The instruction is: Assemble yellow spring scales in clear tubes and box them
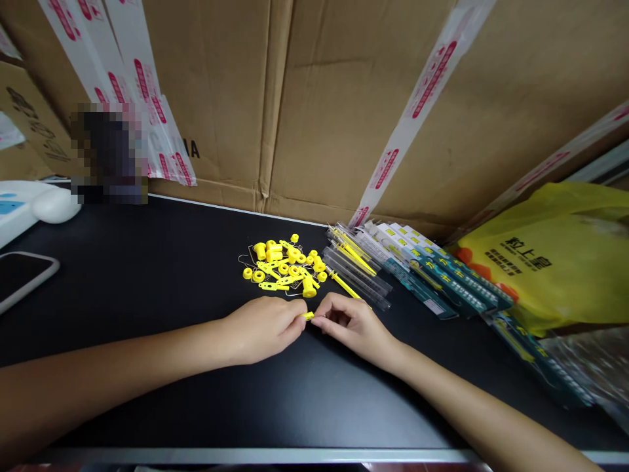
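We hold a small yellow piece (307, 316) low over the black tabletop (324, 393), between our two hands, its long axis running roughly crosswise and one end pointing toward our right hand (315, 315). Our left hand (301, 313) is closed on it, thumb and fingers pinching its left end; our right hand has thumb and forefinger drawn nearly together at the other end, though we cannot tell whether they grip the piece itself. Just beyond the left fingertips lies a loose heap of yellow plastic parts (282, 265), rings, flanged sleeves and flat slotted strips, mixed with bent metal wires and springs. Beyond the right hand, clear tubes (361, 278) lie slanted, with yellow rods (350, 251) among them. Farther right of that hand are overlapping blue-green packages (457, 278), some showing yellow contents, then a translucent yellow bag (565, 255) with orange shapes showing through, and crinkled clear plastic (590, 357) below it. Well to the left of the left hand are a phone (22, 278) and a rounded white device (27, 203). Large taped cardboard (344, 85) stands behind the tabletop.
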Demonstrator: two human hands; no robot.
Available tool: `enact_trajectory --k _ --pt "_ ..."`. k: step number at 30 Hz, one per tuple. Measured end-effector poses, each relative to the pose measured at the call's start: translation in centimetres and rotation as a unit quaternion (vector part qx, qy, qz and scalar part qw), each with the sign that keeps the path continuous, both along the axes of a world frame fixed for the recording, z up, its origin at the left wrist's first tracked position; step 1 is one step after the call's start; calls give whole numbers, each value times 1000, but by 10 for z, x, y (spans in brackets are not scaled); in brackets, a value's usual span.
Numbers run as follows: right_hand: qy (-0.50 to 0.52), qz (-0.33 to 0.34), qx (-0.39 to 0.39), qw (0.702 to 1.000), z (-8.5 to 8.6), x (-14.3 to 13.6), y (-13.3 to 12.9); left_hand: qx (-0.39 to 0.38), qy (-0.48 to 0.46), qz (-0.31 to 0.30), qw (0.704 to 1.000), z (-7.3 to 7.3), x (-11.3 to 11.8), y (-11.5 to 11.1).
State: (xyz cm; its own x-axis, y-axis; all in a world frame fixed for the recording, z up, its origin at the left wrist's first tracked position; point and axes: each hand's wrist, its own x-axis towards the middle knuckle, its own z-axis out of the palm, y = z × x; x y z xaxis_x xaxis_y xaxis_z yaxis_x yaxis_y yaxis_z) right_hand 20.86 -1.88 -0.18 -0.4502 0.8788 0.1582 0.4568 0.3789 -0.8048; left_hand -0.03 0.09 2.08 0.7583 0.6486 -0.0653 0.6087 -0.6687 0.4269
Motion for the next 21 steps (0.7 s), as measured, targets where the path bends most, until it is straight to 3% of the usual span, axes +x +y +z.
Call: enact_trajectory --k 9,21 --pt "-20 9 33 999 1 0 0 9 18 9 1000 2 1 -1" --pt "20 -39 88 995 -5 -3 -3 -35 13 3 999 4 0 2"
